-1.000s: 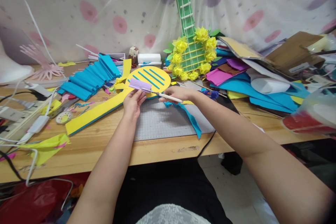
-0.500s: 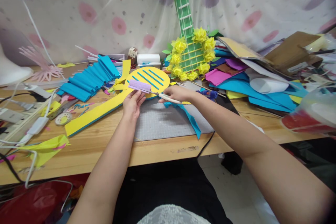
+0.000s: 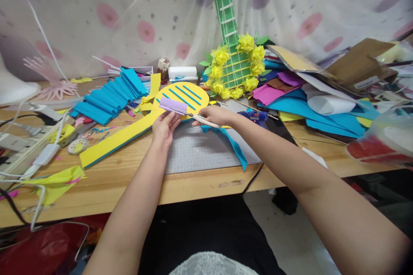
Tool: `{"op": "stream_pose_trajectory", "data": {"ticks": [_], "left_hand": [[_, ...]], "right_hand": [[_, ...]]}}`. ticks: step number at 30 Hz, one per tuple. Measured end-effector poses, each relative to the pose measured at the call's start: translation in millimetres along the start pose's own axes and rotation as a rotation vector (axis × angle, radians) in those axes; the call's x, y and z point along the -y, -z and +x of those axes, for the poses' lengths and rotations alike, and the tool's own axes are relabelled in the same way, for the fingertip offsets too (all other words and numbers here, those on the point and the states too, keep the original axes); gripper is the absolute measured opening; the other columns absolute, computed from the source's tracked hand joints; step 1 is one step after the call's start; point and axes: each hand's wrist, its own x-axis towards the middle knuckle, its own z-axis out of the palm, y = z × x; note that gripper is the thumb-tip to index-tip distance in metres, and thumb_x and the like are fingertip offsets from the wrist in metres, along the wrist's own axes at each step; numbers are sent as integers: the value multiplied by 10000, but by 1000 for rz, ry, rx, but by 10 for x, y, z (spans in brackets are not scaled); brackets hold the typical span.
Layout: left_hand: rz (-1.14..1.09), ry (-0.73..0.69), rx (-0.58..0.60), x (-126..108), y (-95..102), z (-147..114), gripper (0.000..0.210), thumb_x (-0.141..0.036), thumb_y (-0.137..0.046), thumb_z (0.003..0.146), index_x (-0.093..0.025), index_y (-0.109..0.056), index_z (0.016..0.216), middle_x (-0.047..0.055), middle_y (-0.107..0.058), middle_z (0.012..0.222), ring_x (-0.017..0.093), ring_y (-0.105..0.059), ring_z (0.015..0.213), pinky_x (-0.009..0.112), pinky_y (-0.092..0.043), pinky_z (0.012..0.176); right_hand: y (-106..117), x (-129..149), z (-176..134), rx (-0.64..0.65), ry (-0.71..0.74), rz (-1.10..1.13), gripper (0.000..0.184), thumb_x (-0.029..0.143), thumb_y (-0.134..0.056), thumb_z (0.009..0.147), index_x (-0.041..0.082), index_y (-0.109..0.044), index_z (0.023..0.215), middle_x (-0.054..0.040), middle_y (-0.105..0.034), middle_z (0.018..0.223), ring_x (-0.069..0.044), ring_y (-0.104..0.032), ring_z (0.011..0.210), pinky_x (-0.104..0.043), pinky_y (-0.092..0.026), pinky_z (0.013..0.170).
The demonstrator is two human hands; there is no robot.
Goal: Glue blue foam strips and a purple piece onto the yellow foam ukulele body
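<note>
My left hand (image 3: 165, 126) pinches a folded strip of purple crepe paper (image 3: 173, 105) by its lower edge. Scissors with white handles (image 3: 208, 122) are in my right hand (image 3: 215, 116), their blades pointing left at the right end of the purple paper. Whether the blades are cutting into it is too small to tell. Behind and below both hands lies a yellow guitar shape (image 3: 190, 90) with blue bars on its round body and a long neck reaching to the lower left. A blue paper strip (image 3: 235, 148) hangs down over the grey cutting mat (image 3: 200, 152).
A green guitar model with yellow flowers (image 3: 237, 66) leans against the curtain at the back. A blue glue gun (image 3: 254, 116) lies right of my right hand. Pleated blue paper (image 3: 109, 94) is at left, stacked coloured sheets (image 3: 316, 111) at right, a power strip (image 3: 19, 146) far left.
Both hands, with the purple paper and the scissors, have shifted very slightly to the right. My right forearm has moved a little, uncovering more of the glue gun.
</note>
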Motion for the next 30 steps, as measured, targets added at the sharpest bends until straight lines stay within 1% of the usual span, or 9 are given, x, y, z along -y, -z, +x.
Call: {"op": "stream_pose_trajectory", "data": {"ticks": [5,9,13,16,19,23,30], "left_hand": [[17,-12,27,-10,5,-2,126,-69,-619,690,-133,-585,793,5,-653,684,88,-627,613,231,-504,671],[39,-39,79,-30,31,10,161,-100,-632,646,-146,-579,791,1,-652,689,98,-618,625,264,-508,697],[78,-60,114,-24,51,29,166,-178,-637,629,-156,-569,779,-13,-638,673,89,-589,589,262,-502,664],[126,-96,140,1,61,38,190,-236,-656,623,-154,-561,766,-8,-630,669,96,-590,603,265,-499,652],[211,-155,169,21,79,51,247,-283,-685,608,-146,-567,775,15,-640,696,110,-602,625,270,-498,648],[311,-243,151,17,100,67,279,-300,-704,585,-148,-578,782,8,-629,706,109,-592,592,248,-486,586],[317,-282,122,14,86,41,240,-279,-697,574,-165,-566,740,-16,-605,694,104,-573,536,247,-483,527]], "right_hand": [[3,-35,-5,-2,21,54,580,730,-509,634,153,-550,677,7,-481,609,-104,-404,569,-231,-251,526],[45,-88,-68,90,66,180,558,714,-507,655,157,-497,637,19,-467,561,-87,-397,519,-226,-270,501],[47,-152,-109,185,103,321,547,702,-508,669,157,-478,642,21,-476,541,-84,-428,492,-222,-319,488],[27,-166,-109,234,121,394,537,694,-515,672,158,-478,656,23,-480,538,-90,-454,499,-223,-352,488],[28,-158,-104,242,111,381,527,685,-527,671,161,-469,644,22,-490,536,-90,-465,499,-225,-364,491],[63,-183,-106,225,98,321,520,674,-532,675,162,-463,625,24,-487,535,-80,-449,480,-223,-356,482],[100,-267,-93,220,95,269,533,684,-498,694,156,-483,629,14,-497,555,-84,-466,492,-225,-362,488]]}}
